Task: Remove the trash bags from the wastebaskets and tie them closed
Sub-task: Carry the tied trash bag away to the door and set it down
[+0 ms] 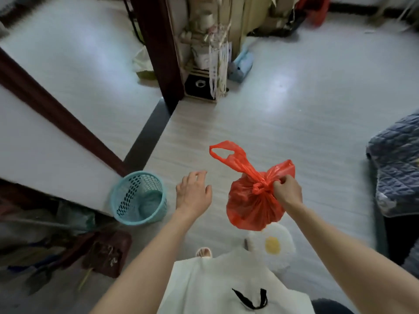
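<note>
So my right hand (287, 191) has the red trash bag (254, 200) pinched right at the knot, fingers curled tight into the bunched plastic, and the bag hangs off them in the air, full and round below my knuckles. The two handle loops stick up and away from my fingertips, one long one flopping off to the left, the other fanned out just above my thumb side.

My left hand (193, 193) is holding nothing, fingers spread loose and a bit bent, palm down, hovering just left of the bag without touching it.

Down and left of that hand sits the teal mesh wastebasket (138, 198) on the floor, upright, no liner in it from what I can see. It's tucked against the corner of a white panel with dark wood trim (56, 114).

Below the bag, near my feet, there's a fried-egg shaped rug (275, 245). Off to the right of my right hand is a blue quilted blanket (396, 164).
</note>
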A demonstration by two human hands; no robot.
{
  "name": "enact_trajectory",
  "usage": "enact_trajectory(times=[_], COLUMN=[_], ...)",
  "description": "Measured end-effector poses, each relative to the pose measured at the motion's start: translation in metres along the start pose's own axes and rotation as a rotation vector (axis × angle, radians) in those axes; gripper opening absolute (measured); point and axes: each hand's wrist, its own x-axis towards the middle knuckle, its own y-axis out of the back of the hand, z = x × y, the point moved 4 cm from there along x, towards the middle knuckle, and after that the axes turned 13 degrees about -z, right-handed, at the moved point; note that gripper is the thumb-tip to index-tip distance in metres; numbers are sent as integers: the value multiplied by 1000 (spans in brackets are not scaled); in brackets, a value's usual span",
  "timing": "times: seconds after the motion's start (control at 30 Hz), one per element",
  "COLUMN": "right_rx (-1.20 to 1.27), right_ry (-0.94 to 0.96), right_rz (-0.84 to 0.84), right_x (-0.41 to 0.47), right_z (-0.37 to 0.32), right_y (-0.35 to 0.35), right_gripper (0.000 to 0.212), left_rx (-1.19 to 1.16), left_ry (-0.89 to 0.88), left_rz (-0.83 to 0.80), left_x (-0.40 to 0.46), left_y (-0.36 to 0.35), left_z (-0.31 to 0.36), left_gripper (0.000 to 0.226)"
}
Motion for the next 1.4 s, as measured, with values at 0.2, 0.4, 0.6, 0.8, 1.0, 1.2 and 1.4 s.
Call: enact_trajectory(times=[0.2, 0.4, 0.6, 0.8, 1.0, 1.2, 1.4], right_rx=[100, 123, 188, 255, 272, 321, 500], right_ry=[-46, -86, -151, -200, -258, -371, -404], right_rz=[85, 42, 81, 167, 263, 341, 466], right_x=[93, 226, 361, 475, 625, 746, 835], right_z=[-60, -104, -147, -176, -206, -233, -230], right_y=[43, 91, 181, 257, 340, 434, 520], right_gripper=[24, 16, 26, 25, 26, 25, 22], left_rx=[101, 195, 221, 277, 298, 366, 454], left_ry=[-134, -204, -265, -337, -403, -513, -616], left_rz=[-111, -128, -168, -164, -203, -238, -304], left_x=[144, 290, 444, 560, 723, 858, 961], left_y=[47, 85, 142, 183, 219, 266, 274], left_z=[57, 128, 235, 321, 416, 524, 651], left_gripper=[55, 57, 55, 53, 54, 56, 57])
